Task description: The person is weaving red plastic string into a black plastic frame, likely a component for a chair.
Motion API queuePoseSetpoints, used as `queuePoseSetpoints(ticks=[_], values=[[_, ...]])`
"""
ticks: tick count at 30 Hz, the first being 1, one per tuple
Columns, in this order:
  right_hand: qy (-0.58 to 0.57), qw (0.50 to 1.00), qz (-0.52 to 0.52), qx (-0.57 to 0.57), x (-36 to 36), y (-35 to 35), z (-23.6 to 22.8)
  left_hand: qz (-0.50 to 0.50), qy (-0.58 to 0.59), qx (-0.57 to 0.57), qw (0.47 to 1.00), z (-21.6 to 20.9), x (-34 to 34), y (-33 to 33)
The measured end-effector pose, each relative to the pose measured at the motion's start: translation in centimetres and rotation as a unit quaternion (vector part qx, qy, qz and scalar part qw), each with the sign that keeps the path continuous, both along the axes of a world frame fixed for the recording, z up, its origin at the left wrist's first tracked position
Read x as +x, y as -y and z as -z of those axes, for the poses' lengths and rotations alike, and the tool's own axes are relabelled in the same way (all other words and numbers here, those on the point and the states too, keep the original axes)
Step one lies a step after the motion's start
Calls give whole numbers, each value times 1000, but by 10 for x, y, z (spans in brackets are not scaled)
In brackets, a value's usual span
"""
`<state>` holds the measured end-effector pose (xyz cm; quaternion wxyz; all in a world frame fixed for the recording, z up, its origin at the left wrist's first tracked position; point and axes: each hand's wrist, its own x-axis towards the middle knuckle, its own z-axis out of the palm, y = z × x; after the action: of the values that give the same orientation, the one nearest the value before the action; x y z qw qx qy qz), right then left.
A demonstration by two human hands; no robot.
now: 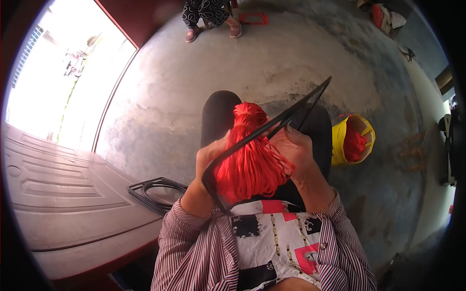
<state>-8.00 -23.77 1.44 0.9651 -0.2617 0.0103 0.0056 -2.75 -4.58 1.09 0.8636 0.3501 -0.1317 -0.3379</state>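
Note:
A thick bundle of red cord [252,165] hangs in front of my lap, tied near its top and fanning into loose loops below. A thin black frame [272,123] crosses it at a slant, its far corner pointing up to the right. My left hand [209,153] is closed at the bundle's left side, fingers mostly hidden behind the cord and the frame. On the other side, my right hand [293,148] is closed around the black frame beside the cord, its fingertips hidden.
Several black frames [158,191] lie on a pale panelled board [73,189] to my left. A yellow bucket [340,143] with red material [356,145] inside stands right of my knee. Ahead, a seated person's feet [235,30] rest near a red frame [253,18] on the concrete floor.

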Motion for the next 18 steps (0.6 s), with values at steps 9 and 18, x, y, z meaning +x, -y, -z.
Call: queuePoseSetpoints(ticks=[9,18], values=[[81,985,-149,33,21,-9,-23,-20,448,137,883,-3,-5,11],[24,997,74,-15,17,13,26,97,-56,-16,994,-46,-7,16]])
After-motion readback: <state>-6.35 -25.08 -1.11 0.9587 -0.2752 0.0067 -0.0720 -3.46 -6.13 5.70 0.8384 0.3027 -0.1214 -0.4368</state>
